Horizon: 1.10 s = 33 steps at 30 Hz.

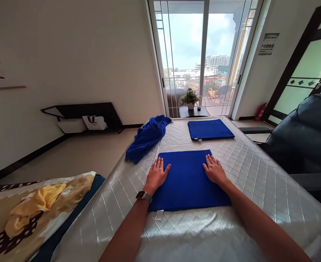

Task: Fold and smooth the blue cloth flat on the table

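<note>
A blue cloth (187,182), folded into a flat rectangle, lies on the quilted mattress (117,203) in front of me. My left hand (157,174) rests flat on its left edge, fingers stretched out; a watch (143,195) is on that wrist. On the cloth's right edge my right hand (214,169) lies flat too, its thumb spread. A small white label (159,215) sticks out at the near left corner. Farther back is a second folded blue cloth (211,129), also with a label. To the left a crumpled blue cloth (149,138) lies by the mattress edge.
A bed with patterned bedding (75,196) and a yellow cloth (47,198) stands low at the left. Dark armchair (308,134) at the right. Beyond the mattress are a potted plant (190,98) on a small table and a sliding glass door (182,47). A low black bench (86,112) lines the wall.
</note>
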### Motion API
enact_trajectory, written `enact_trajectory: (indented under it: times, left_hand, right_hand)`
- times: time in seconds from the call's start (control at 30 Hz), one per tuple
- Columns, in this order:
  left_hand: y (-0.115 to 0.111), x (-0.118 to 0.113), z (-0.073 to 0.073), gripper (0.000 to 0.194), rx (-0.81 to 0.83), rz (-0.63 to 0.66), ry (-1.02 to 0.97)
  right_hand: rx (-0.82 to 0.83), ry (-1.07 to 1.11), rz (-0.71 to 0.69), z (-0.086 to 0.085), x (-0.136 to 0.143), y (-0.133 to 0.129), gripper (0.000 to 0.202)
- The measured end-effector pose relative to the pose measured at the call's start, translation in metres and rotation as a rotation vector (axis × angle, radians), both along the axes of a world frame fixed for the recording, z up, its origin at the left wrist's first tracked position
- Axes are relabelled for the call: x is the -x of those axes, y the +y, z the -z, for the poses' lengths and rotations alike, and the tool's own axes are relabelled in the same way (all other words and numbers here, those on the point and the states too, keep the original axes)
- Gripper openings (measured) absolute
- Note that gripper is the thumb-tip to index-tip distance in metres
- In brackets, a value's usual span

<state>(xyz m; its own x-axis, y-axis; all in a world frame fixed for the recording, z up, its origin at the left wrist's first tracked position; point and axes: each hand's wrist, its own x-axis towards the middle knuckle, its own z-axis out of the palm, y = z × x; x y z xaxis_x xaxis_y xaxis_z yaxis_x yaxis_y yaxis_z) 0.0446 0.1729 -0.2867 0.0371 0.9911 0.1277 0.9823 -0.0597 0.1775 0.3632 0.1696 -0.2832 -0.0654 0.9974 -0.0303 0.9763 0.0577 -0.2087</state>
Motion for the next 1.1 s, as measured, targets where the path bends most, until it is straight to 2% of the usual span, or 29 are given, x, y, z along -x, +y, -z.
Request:
enact_trajectory:
  times: [0.27, 0.5, 0.63, 0.83, 1.1]
  left_hand:
    - [-0.002, 0.0, -0.002, 0.092, -0.012, 0.007, 0.0]
    - [-0.001, 0.001, 0.001, 0.094, -0.028, 0.0, -0.005]
    - [0.0, 0.001, 0.004, 0.091, -0.042, -0.006, -0.004]
    - [0.0, 0.003, 0.005, 0.092, -0.03, 0.006, -0.001]
    - [0.004, 0.005, 0.009, 0.085, -0.041, -0.001, 0.015]
  right_hand:
    - [0.038, -0.037, -0.008, -0.005, 0.0, 0.003, 0.071]
    - [0.02, -0.039, 0.006, -0.018, 0.0, 0.034, 0.069]
    - [0.017, -0.023, 0.001, -0.011, 0.005, 0.049, 0.069]
    - [-0.034, -0.002, 0.005, 0.005, 0.005, 0.052, 0.07]
    - [-0.005, 0.012, 0.013, 0.0, 0.004, 0.052, 0.07]
